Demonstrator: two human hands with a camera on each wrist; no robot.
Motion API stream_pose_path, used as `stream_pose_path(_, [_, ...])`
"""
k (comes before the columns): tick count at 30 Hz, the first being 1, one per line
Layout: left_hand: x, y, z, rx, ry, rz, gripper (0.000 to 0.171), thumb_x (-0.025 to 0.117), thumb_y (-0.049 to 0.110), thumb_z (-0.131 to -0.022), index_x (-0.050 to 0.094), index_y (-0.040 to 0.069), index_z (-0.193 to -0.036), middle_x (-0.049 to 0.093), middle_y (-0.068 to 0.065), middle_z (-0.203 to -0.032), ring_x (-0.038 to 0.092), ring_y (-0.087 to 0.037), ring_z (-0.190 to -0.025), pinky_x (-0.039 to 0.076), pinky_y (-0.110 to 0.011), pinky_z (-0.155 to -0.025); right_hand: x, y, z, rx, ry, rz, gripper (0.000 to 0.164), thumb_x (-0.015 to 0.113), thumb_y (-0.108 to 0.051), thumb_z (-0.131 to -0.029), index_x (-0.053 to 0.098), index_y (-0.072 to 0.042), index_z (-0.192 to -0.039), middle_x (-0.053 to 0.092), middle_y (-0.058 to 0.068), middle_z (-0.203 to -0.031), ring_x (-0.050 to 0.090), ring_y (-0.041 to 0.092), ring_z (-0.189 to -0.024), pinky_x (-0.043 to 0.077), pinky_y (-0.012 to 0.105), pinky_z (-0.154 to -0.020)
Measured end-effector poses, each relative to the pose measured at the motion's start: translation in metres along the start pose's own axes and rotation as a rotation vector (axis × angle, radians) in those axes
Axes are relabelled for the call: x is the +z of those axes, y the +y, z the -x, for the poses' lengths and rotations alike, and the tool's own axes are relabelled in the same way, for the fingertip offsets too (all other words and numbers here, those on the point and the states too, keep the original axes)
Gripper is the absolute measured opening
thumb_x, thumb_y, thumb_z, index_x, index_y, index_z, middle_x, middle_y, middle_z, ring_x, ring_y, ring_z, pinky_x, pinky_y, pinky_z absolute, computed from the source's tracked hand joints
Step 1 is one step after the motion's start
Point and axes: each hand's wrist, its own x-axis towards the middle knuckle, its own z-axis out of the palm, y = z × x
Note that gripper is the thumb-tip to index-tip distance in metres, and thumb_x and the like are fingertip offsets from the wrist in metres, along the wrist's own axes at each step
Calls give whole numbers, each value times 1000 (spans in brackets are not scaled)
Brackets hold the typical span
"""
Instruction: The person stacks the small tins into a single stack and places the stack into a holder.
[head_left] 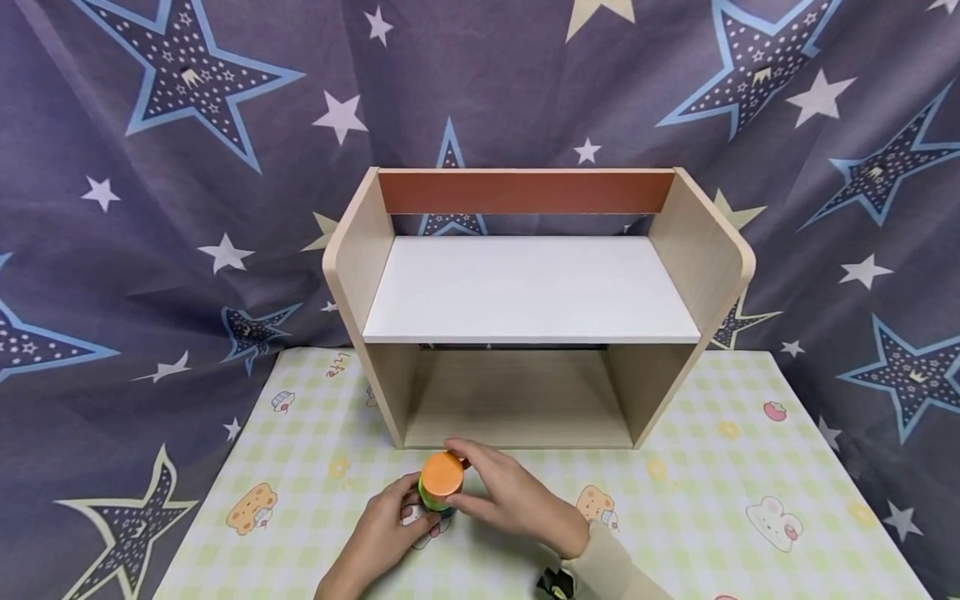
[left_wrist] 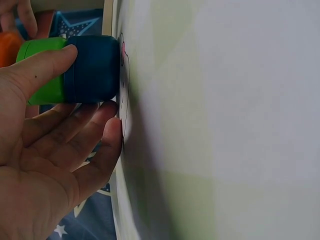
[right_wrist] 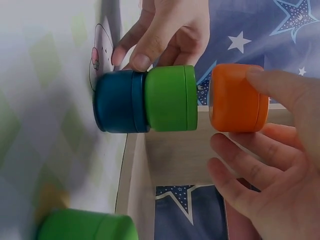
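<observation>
A dark blue rounded cylinder (right_wrist: 117, 102) stands on the table, and a green one (right_wrist: 170, 97) sits on top of it. My left hand (head_left: 386, 529) steadies this stack, its thumb at the blue-green seam and its curled fingers around the far side. Just above the green piece, my right hand (head_left: 506, 492) holds an orange cylinder (head_left: 442, 475) between thumb and fingers. The right wrist view shows a narrow gap between orange and green. From the head, the orange top hides most of the stack.
Behind the hands stands a wooden two-tier shelf (head_left: 525, 287) with a white upper board. Another green cylinder (right_wrist: 87, 226) shows at the lower edge of the right wrist view. A checked cloth (head_left: 697, 517) covers the table; a starry curtain (head_left: 517, 75) hangs behind.
</observation>
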Motion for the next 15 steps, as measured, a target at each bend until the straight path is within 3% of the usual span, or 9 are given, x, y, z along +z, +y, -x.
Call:
stream_pose_path(7, [-2,2,0,13,2,-4,59,81,24,-87,56,5,-137,70,0,-110,58,-20,-88,50,-32,-72,4,2,-3,-1,1,-14,67,74,-26,-94,40,-11,-149,57,8,-138,59,9,-114,51,31,-95])
stream_pose_path(15, [-1,1,0,10,3,-1,54,80,24,-88,58,8,-135,68,-2,-113,62,-18,-96,54,-35,-80,8,4,-3,-28,4,-1,68,76,-22,-93,40,-9,-149,59,8,-135,60,10,-112,52,30,-94])
